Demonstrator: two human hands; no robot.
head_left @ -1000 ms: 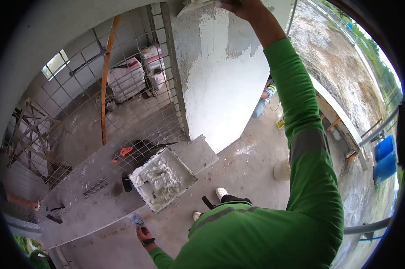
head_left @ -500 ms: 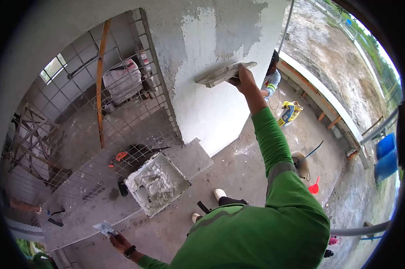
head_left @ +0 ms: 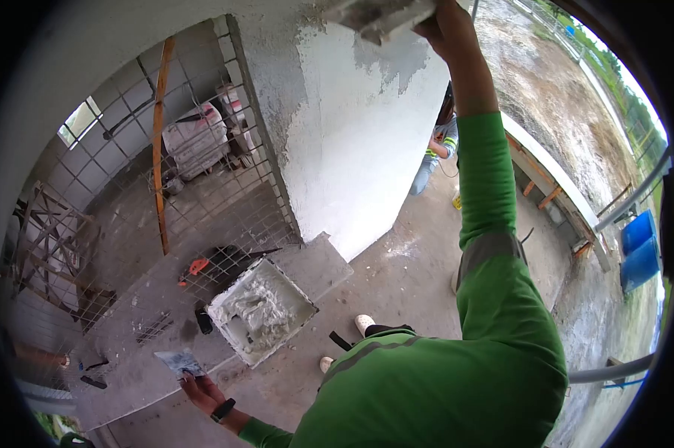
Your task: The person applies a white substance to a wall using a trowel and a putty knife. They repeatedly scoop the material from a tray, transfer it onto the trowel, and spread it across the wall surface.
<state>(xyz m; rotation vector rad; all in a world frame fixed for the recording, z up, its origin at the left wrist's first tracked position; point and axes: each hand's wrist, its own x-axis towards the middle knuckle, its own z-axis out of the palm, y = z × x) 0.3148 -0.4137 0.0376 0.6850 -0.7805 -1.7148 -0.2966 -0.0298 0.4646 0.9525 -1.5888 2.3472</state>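
Observation:
My right hand is raised high and closed around a plastering float, whose flat face lies at the wall. Fresh white plaster covers the lower wall, while grey patches show higher up. Low on the left, my left hand grips a putty knife with a broad metal blade, its handle mostly hidden by the fingers. Between the blade and my feet sits a square tub holding wet white plaster.
A wire mesh with a wooden strip fills the opening on the left; stacked sacks stand behind it. Beyond the wall crouches another person. Blue barrels stand far right. An orange-handled tool lies beside the tub.
My right hand has swept the float upward along the wall, to its upper part. My left hand has shifted slightly, and the putty knife's blade now shows more fully.

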